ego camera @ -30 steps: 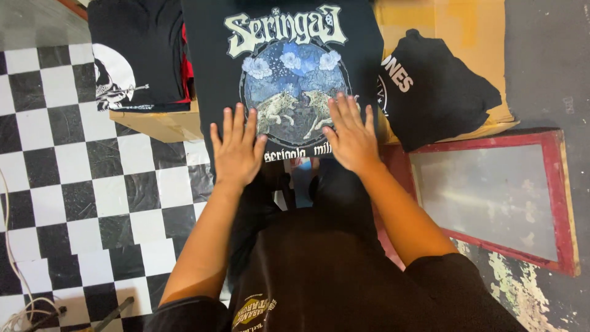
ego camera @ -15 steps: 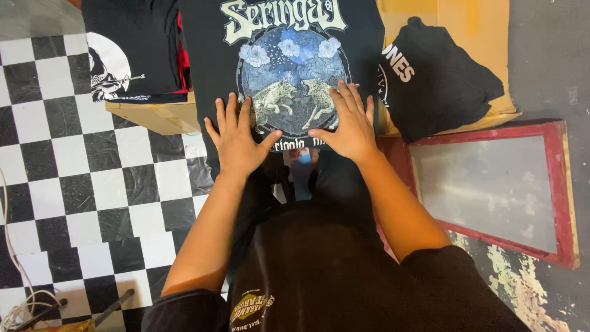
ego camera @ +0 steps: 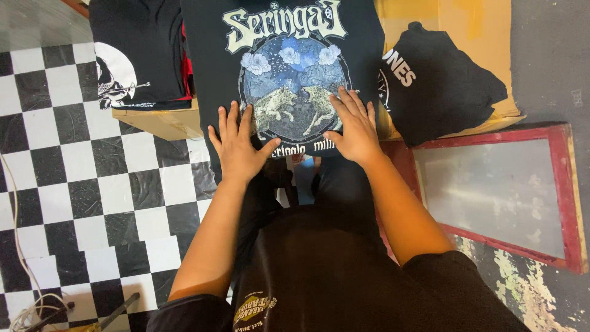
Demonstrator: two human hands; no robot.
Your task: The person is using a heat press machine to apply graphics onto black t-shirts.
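Note:
A black T-shirt (ego camera: 203,37) with a round blue-and-white print of wolves and flowers lies spread on a wooden board (ego camera: 161,120) in front of me. My left hand (ego camera: 238,147) lies flat on its lower left part, fingers spread. On the lower right edge of the print my right hand (ego camera: 353,126) presses down, palm flat. Neither hand grips the cloth. The shirt's hem hangs over the board's near edge, above my lap.
A folded black shirt (ego camera: 132,55) with a white round print lies at the left on the board. Another black garment (ego camera: 439,86) with white letters lies at the right. A red-framed screen (ego camera: 491,190) leans on the floor to the right. A white cable (ego camera: 18,258) runs over the checkered floor.
Both hands have slid slightly up the shirt, away from me, staying flat. The view has shifted a little, so the shirt sits higher in the picture.

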